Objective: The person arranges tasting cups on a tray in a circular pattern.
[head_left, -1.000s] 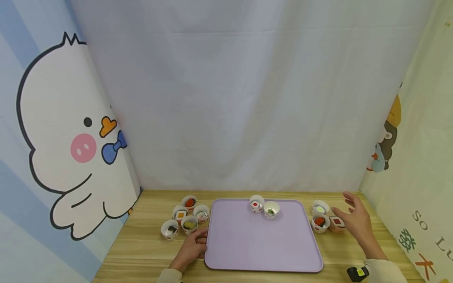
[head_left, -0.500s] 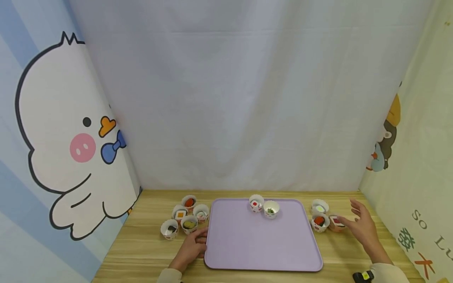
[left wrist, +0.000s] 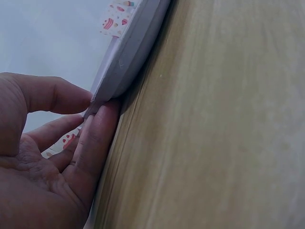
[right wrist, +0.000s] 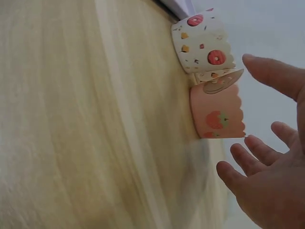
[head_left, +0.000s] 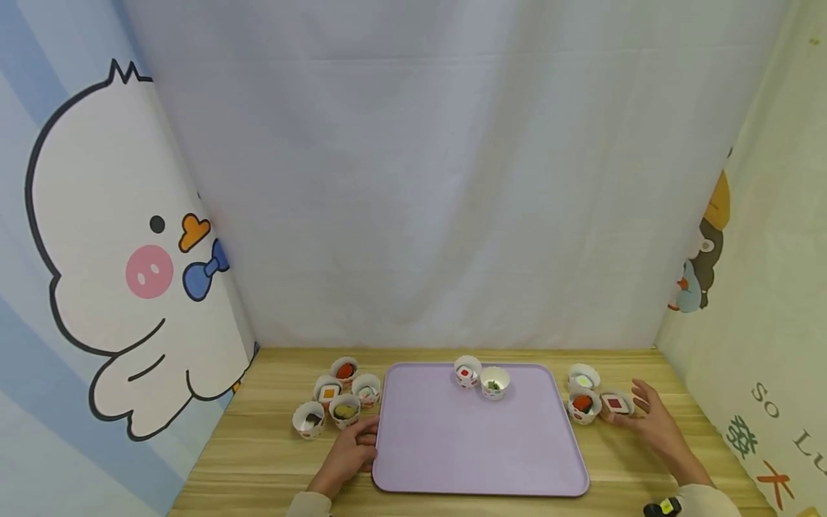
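Note:
In the head view my left hand (head_left: 349, 456) is at the left edge of a lilac tray (head_left: 478, 445). The left wrist view shows its thumb on top of the rim and fingers underneath, pinching it. My right hand (head_left: 654, 429) spreads around a pink paper cup (right wrist: 217, 112) with a strawberry print and scalloped rim. Thumb and fingertips hover right by that rim, fingers still apart. A white sushi-like piece with a red square sits inside the cup. Touching it on the left stands a white patterned cup (head_left: 584, 408) holding something orange-red; behind is one with a green-centred piece (head_left: 583, 380).
Two paper cups, one with a red-centred piece (head_left: 467, 372) and one with green bits (head_left: 494, 384), stand at the tray's back edge. Several more filled cups (head_left: 345, 411) cluster left of the tray on the wooden table (head_left: 258, 467). A grey-white curtain (head_left: 413, 179) hangs behind.
My right hand has come down from above the pink cup to its right side, thumb now at the near side. The left hand stays on the tray edge.

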The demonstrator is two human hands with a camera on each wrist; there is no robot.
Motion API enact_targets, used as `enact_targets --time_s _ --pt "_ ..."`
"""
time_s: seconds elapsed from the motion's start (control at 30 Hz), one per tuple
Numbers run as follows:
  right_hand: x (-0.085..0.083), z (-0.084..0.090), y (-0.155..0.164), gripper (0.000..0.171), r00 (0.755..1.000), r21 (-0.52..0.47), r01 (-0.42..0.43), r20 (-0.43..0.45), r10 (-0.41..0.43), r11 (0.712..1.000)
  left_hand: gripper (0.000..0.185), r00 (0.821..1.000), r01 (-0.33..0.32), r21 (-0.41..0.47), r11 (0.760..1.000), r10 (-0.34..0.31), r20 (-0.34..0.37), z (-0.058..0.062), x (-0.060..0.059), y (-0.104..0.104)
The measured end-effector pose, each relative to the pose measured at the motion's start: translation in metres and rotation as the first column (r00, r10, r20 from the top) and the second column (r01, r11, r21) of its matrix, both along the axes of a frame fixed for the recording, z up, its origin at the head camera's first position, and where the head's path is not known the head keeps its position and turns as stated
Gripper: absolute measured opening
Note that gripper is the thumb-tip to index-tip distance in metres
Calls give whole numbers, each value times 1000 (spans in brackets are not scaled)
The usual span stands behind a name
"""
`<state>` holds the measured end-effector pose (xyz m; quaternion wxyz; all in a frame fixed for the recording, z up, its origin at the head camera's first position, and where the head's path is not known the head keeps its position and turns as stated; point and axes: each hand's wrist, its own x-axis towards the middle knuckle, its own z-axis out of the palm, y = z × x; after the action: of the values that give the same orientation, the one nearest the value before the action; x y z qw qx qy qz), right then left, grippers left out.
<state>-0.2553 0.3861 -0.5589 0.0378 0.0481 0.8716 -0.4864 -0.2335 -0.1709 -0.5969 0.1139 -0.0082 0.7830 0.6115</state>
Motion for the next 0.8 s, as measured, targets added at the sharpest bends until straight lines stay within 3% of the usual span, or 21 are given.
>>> enact_targets --time_s 0.17,0.37,0.8 --pt "-1 -9 -1 106 1000 12 20 -14 -20 1000 69 1000 2 -4 1000 -2 5 -10 -5 -3" --pt "-5 -20 -1 101 999 24 30 -40 -29 999 69 1000 10 10 1000 -10 13 -9 -5 -2" --pt "-10 -29 -3 86 990 166 79 -126 -59 983 69 1000 7 14 1000 -7 23 -9 -4 -2"
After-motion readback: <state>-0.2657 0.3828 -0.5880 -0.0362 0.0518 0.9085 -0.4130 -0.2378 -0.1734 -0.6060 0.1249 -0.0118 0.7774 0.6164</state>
